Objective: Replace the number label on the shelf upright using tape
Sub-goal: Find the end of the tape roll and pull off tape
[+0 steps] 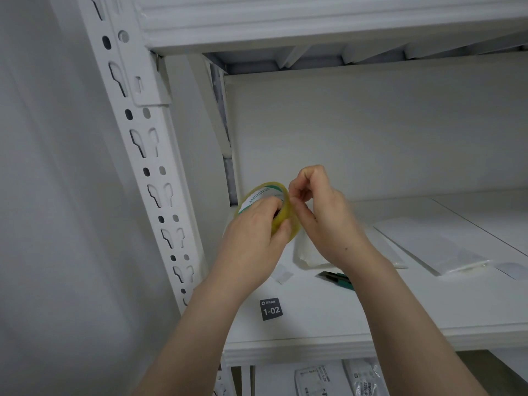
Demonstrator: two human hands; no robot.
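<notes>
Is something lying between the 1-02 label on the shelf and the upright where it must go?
No object does; only the person's left forearm crosses between the label and the upright.

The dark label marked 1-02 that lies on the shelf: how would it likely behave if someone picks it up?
The 1-02 label lies flat on the shelf board with no visible thickness, so it is probably very light and may bend. Being so flat, it could be hard to pinch; sliding it to the board's edge may help.
</notes>
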